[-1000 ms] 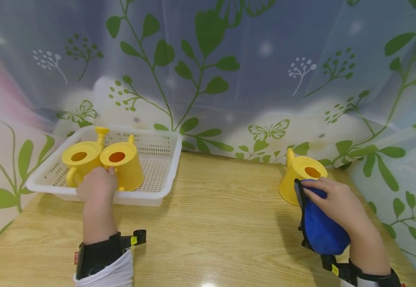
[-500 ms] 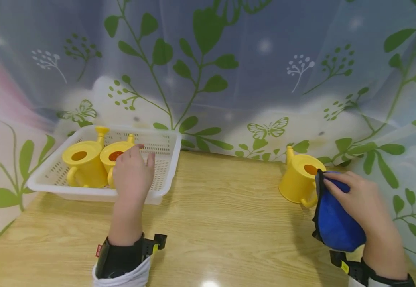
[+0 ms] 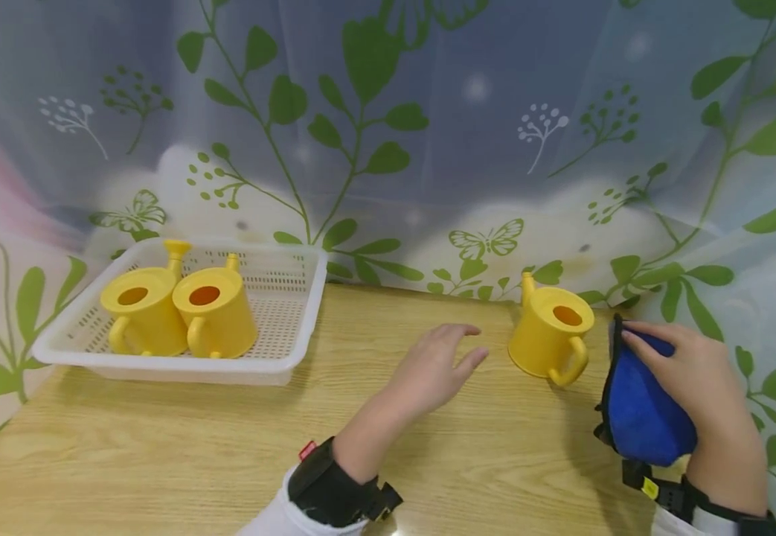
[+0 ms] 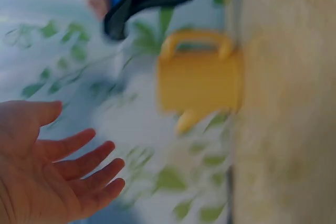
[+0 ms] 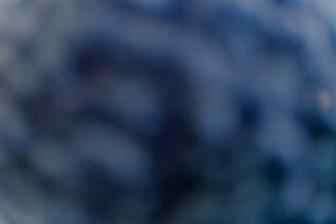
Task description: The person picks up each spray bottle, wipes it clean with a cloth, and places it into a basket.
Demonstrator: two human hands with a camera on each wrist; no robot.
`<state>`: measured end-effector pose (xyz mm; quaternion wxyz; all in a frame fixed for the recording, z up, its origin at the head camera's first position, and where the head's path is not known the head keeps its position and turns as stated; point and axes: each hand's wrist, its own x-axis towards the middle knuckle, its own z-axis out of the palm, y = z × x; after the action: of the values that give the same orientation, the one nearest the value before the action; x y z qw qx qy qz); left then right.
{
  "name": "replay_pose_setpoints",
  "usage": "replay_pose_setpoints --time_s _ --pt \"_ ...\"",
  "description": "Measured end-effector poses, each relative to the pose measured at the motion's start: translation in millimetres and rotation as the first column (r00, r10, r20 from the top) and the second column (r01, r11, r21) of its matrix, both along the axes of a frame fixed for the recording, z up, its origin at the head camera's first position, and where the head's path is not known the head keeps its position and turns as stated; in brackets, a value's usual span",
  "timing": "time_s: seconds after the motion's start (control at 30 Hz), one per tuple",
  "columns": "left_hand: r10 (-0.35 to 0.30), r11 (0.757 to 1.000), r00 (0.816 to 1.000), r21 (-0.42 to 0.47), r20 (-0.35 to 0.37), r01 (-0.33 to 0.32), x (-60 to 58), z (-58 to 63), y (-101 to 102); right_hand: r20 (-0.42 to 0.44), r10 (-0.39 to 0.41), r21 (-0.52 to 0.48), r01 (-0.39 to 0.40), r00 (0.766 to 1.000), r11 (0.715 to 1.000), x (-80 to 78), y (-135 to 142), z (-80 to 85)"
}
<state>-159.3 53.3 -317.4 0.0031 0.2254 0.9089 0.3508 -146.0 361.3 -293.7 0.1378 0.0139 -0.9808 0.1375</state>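
Observation:
My left hand is over the middle of the table, fingers spread and holding nothing, just left of a yellow watering can. That can stands upright on the wood, its handle toward the front right; the left wrist view shows the same watering can beyond my spread fingers. At the right, my right hand pinches a blue cloth with a dark edge, which hangs down beside the can. Cloth fills the blurred right wrist view. Two more yellow watering cans stand side by side in a white basket.
The white perforated basket sits at the table's back left, its right part holding nothing. A leaf-patterned curtain hangs along the back and right edges of the wooden table.
My left hand has let go of a watering can in the basket and moved right across the table. My right hand has drawn the cloth away to the right of the lone can.

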Motion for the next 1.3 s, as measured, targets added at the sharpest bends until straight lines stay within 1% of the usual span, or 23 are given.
replay_pose_setpoints --time_s 0.07,0.1,0.13,0.23,0.27,0.3,0.33,0.43,0.5,0.53,0.6,0.67,0.7,0.73,0.83,0.93,1.03,1.1,1.17,1.23,1.3 --pt "-0.053 0.997 0.994 0.063 0.091 0.048 -4.6 -7.3 21.9 0.001 -0.005 0.012 0.005 1.000 1.000 -0.6 0.9 -0.3" --pt "-0.080 0.992 0.987 0.108 0.138 0.066 -7.1 -11.2 32.0 0.000 -0.006 0.013 0.006 1.000 1.000 -0.9 1.2 -0.7" --pt "-0.104 0.985 0.976 0.154 0.191 0.075 -9.4 -14.4 41.8 -0.001 -0.007 0.016 0.007 1.000 1.000 -1.0 1.5 -1.0" --pt "-0.151 0.960 0.934 0.273 0.323 0.061 -14.5 -23.7 70.4 0.001 -0.011 0.023 0.011 1.000 1.000 -2.2 1.0 -1.8" --pt "-0.163 0.952 0.924 0.299 0.346 0.056 -16.0 -26.0 79.7 0.004 -0.009 0.018 0.009 1.000 1.000 -2.9 0.8 -1.5" --pt "-0.165 0.947 0.918 0.317 0.361 0.046 -17.3 -28.5 89.1 0.009 -0.007 0.013 0.006 1.000 1.000 -3.7 0.5 -1.0" --pt "-0.163 0.945 0.915 0.324 0.368 0.037 -18.4 -31.3 98.6 0.016 -0.004 0.009 0.003 1.000 1.000 -4.1 0.4 -1.1" --pt "-0.139 0.937 0.922 0.349 0.361 0.004 -23.5 -39.5 122.8 0.019 -0.002 -0.014 0.002 1.000 1.000 -5.7 -0.2 -0.6" --pt "-0.094 0.925 0.926 0.375 0.366 -0.054 -28.1 -44.6 134.9 0.007 -0.006 -0.027 0.006 1.000 1.000 -6.6 -0.7 0.1" --pt "-0.068 0.916 0.924 0.390 0.376 -0.091 -30.6 -46.6 139.4 0.002 -0.011 -0.030 0.011 1.000 0.999 -6.9 -1.1 0.2" --pt "-0.023 0.897 0.916 0.413 0.401 -0.158 -35.4 -49.6 146.6 -0.006 -0.019 -0.034 0.019 1.000 0.999 -7.4 -1.8 0.3" --pt "0.005 0.878 0.906 0.431 0.422 -0.206 -38.5 -51.5 151.9 0.006 -0.019 -0.038 0.019 1.000 0.999 -7.2 -2.3 -0.3" --pt "0.012 0.876 0.905 0.432 0.425 -0.214 -39.7 -52.2 154.2 0.013 -0.020 -0.039 0.020 1.000 0.999 -6.8 -2.3 -0.8" --pt "0.016 0.878 0.905 0.427 0.425 -0.216 -40.2 -52.4 156.4 0.023 -0.021 -0.039 0.022 1.000 0.999 -6.4 -2.3 -1.4" --pt "0.006 0.894 0.908 0.404 0.419 -0.192 -40.2 -53.7 162.3 0.040 -0.021 -0.042 0.023 0.999 0.999 -5.6 -2.5 -3.4" --pt "-0.021 0.922 0.917 0.362 0.397 -0.136 -40.2 -56.2 167.1 0.043 -0.010 -0.040 0.011 0.999 0.999 -5.3 -3.2 -5.0" --pt "-0.084 0.937 0.918 0.345 0.389 -0.060 -39.8 -60.2 171.9 0.042 -0.008 -0.033 0.010 0.999 0.999 -2.7 -1.6 -6.3" --pt "-0.118 0.931 0.912 0.364 0.394 -0.036 -39.4 -62.2 172.7 0.044 -0.016 -0.040 0.017 0.999 0.999 -1.8 -1.6 -6.8" --pt "-0.142 0.918 0.907 0.395 0.395 -0.028 -40.1 -62.8 171.5 0.048 -0.030 -0.072 0.033 0.998 0.997 -2.8 -2.9 -6.4" --pt "-0.124 0.907 0.911 0.416 0.395 -0.057 -40.9 -60.9 169.4 0.052 -0.048 -0.108 0.053 0.997 0.993 -5.0 -4.9 -5.0" --pt "-0.102 0.899 0.910 0.429 0.403 -0.089 -41.2 -57.1 166.1 0.055 -0.070 -0.133 0.077 0.996 0.988 -6.9 -6.8 -3.0"
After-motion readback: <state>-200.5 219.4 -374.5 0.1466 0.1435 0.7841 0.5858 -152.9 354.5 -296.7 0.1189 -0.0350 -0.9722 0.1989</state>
